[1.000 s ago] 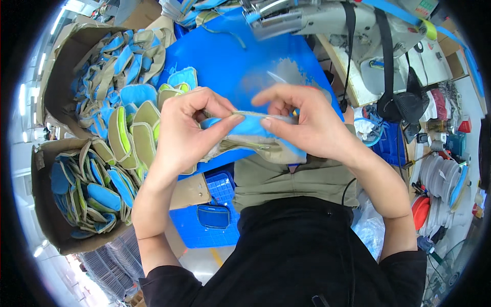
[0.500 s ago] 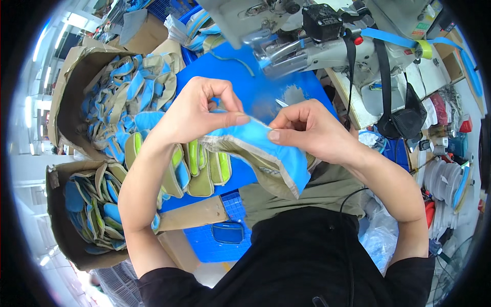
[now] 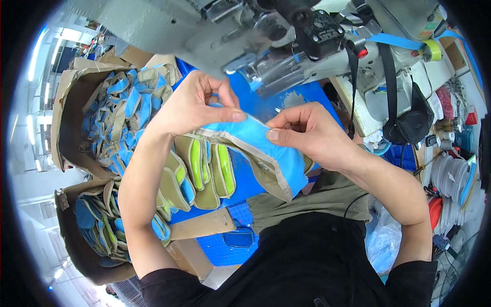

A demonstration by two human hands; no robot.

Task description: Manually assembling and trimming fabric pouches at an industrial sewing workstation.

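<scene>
A blue fabric piece (image 3: 286, 161) with khaki cloth and a pale bound edge hangs in front of me, above my lap and the table's near edge. My left hand (image 3: 197, 105) pinches its upper edge between thumb and fingers. A short way along the same edge, my right hand (image 3: 314, 133) is closed in a similar pinch. The fabric's lower part droops freely, with the khaki layer falling open below the blue. Just beyond my hands stands an industrial sewing machine (image 3: 302, 56), its metal attachment close to my fingers but apart from the fabric.
Khaki pieces with bright green panels (image 3: 198, 166) lie overlapping on the blue tabletop (image 3: 245, 174). At left, one carton (image 3: 69, 117) holds blue-and-khaki pieces; a second carton (image 3: 71, 256) holds more. A black mesh pouch (image 3: 411, 117) hangs at right, near white reels (image 3: 450, 176).
The view has shifted, so the sewing machine looks larger and lower and the cartons sit lower. Both hands keep their pinch on the fabric, nearly unmoved in the picture.
</scene>
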